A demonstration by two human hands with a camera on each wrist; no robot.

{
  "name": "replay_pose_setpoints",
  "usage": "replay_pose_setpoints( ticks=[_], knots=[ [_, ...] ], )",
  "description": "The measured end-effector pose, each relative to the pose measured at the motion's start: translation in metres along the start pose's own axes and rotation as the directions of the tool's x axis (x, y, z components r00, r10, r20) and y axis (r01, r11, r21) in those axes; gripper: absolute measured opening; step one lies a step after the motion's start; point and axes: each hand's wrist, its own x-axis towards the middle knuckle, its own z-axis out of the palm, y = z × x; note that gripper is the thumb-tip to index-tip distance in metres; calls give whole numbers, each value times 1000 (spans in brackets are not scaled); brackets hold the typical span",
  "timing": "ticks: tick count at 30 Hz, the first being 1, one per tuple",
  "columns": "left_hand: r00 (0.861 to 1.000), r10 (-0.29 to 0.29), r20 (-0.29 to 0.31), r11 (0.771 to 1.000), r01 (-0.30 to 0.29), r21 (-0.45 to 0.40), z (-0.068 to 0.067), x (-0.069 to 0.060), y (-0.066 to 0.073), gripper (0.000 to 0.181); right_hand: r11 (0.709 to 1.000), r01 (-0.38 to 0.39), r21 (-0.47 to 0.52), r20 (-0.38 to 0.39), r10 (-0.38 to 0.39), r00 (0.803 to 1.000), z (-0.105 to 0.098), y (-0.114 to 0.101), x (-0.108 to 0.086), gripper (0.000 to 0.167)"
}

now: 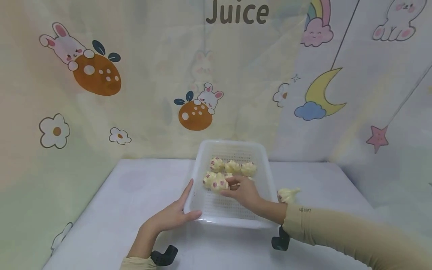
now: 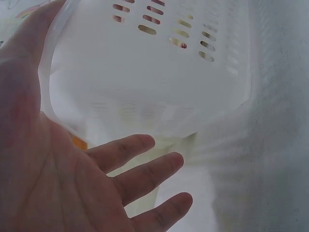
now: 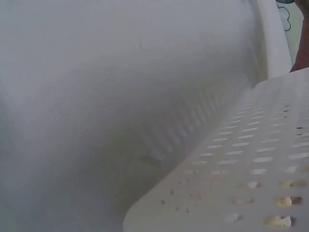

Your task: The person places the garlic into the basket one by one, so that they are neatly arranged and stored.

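Observation:
A white perforated plastic basket (image 1: 233, 220) stands on the table with several cream garlic bulbs with purple marks in it, such as the bulb (image 1: 248, 168) at the back right. My right hand (image 1: 244, 193) reaches over the basket's right side and pinches a garlic bulb (image 1: 219, 185) between thumb and fingers, among the others. At the basket's front left corner, my left hand (image 1: 172, 213) rests against the rim, thumb at the front and a finger along the side. The left wrist view shows its other fingers (image 2: 149, 176) nearly straight. The right wrist view hides the right hand.
Another garlic bulb (image 1: 287, 195) lies on the white table (image 1: 141, 183) just right of the basket, partly behind my right forearm. A printed cloth (image 1: 152, 75) with cartoon rabbits hangs behind the table. Black wrist mounts (image 1: 164, 255) sit below both wrists.

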Motion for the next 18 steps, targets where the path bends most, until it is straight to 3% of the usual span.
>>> replay_pose_setpoints(
  ticks=[12,18],
  knots=[
    [1000,3,3,1000,-3,-5,-4,2,-5,97,994,-48,-96,109,59,992,13,4,6,45],
    [1000,-6,9,1000,6,-11,-2,2,-4,97,997,-53,-63,165,62,984,18,9,4,40]
  ],
)
